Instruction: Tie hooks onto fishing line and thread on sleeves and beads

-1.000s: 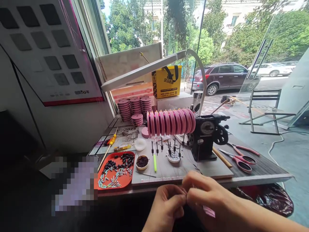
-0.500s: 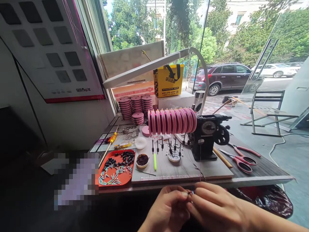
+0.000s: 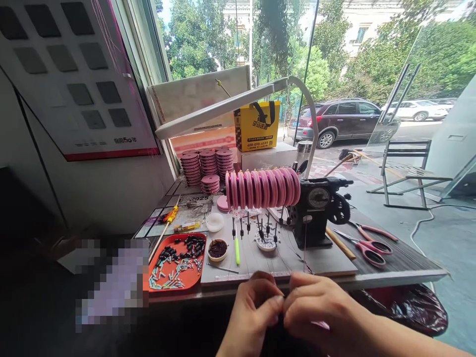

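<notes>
Close together at the table's front edge, my left hand [image 3: 253, 310] and my right hand [image 3: 322, 305] both have thumb and fingers pinched. A tiny dark thing [image 3: 284, 296] shows between the fingertips, too small to name. Down from the black winding machine [image 3: 316, 218] runs a thin pink line [image 3: 305, 243] that reaches my right fingers. Below the right palm a bit of pink [image 3: 320, 325] peeks out. On the machine's shaft sits a row of pink spools [image 3: 262, 188]. Several black clips [image 3: 262, 233] hang on lines beneath them.
At the left lies a red tray [image 3: 174, 287] of black beads and small tubes. Small bowls [image 3: 217, 258], a green-handled tool [image 3: 237, 253], scissors [image 3: 372, 248] and pliers [image 3: 375, 232] lie about. Stacked pink spools [image 3: 208, 166] stand behind, under a white lamp [image 3: 223, 109].
My left hand has shifted slightly left and turned, and its fingers are more bent. The right hand has moved a little left and up. The whole view has shifted slightly.
</notes>
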Motion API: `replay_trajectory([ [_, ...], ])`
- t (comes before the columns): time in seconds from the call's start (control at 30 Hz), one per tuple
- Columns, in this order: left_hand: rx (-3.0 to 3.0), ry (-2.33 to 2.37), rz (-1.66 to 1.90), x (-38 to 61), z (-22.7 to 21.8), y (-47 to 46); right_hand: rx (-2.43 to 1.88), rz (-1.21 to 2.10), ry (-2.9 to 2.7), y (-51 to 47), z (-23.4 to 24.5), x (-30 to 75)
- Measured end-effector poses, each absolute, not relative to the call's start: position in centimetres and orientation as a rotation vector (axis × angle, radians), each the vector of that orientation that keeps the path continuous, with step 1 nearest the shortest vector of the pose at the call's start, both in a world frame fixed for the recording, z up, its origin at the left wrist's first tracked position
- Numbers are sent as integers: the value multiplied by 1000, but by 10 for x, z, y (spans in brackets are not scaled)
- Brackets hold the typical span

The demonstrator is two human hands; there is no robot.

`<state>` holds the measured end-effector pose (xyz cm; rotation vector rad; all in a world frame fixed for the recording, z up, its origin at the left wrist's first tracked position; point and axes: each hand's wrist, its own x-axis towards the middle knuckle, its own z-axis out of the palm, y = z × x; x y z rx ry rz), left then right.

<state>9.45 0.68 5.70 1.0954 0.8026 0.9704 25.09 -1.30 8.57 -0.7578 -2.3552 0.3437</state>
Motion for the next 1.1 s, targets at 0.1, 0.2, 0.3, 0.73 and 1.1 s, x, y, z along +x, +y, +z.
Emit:
replay_trajectory([
  [0.1, 679, 748, 844, 97, 49, 9, -673, 61, -2529, -15, 83, 254],
  [0.2, 718, 761, 805, 98, 52, 10, -657, -7, -2596, -16, 77, 260],
  [0.3, 1078, 827, 897, 95, 63, 10, -692, 106, -2554, -16, 75, 260],
  [0.73, 1568, 1003, 1253, 107, 51, -4, -976, 1374, -1505, 2, 99, 251],
  [1.1, 725, 702, 898, 103, 48, 10, -881, 1458, -1686, 0, 105, 249],
])
